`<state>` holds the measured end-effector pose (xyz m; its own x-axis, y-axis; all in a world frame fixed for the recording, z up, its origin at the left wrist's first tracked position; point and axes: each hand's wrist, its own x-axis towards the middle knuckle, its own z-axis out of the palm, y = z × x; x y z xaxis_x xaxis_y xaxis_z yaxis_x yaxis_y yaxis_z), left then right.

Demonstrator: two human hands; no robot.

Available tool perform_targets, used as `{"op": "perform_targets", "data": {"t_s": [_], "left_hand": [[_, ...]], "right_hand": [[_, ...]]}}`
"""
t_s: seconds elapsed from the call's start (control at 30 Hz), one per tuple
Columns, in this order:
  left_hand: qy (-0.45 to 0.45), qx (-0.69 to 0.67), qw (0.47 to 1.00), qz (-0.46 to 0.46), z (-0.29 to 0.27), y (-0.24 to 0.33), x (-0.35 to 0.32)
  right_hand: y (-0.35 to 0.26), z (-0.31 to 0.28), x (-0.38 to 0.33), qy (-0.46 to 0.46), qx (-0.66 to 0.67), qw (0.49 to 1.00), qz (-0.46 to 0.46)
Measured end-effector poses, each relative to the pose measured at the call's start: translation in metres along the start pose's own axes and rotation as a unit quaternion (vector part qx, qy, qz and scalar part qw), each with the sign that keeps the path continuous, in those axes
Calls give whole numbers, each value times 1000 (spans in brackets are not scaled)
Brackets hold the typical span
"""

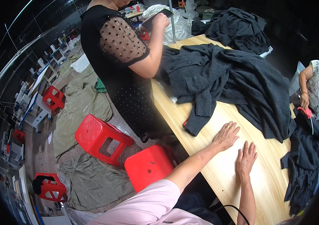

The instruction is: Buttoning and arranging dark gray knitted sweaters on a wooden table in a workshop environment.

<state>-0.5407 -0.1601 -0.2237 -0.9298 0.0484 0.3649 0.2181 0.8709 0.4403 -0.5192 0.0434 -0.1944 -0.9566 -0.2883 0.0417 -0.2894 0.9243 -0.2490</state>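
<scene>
My left hand [226, 136] lies palm down on the pale wooden table [219, 165], fingers stretched, with a ring on one finger. Beside it and nearer to me, my right hand [246, 159] rests flat on the same tabletop, its fingers a little apart. Neither hand holds anything. Just beyond them a dark grey knit garment [249, 86] with buttons and a pocket is spread in folds. Its sleeve end [197, 122] reaches close to my left hand without touching it.
A person in black [118, 56] stands at the left table edge with a dark flat device [155, 18]. More dark garments [238, 30] are heaped at the far end. At right, another person's hand holds red-handled scissors [306, 111] over dark cloth [305, 157]. Red stools [150, 167] stand left.
</scene>
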Motion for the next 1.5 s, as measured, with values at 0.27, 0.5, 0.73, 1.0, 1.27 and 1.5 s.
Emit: {"op": "perform_targets", "data": {"t_s": [0.27,0.5,0.73,1.0,1.27,1.5], "left_hand": [[3,6,1000,-1,0,1,-4],[1,3,1000,1,0,2,-4],[11,3,1000,3,4,1,-4],[29,1,1000,8,9,-2,-1],[21,-1,1000,5,8,-1,4],[17,0,1000,1,6,-1,4]], "right_hand": [[0,1,-4,3,3,1000,-2],[2,2,-6,8,1,1000,-5],[5,5,-5,13,1,1000,-8],[5,5,-1,14,-5,1000,-8],[6,3,4,6,-8,1000,-4],[5,3,5,5,-8,1000,-3]]}}
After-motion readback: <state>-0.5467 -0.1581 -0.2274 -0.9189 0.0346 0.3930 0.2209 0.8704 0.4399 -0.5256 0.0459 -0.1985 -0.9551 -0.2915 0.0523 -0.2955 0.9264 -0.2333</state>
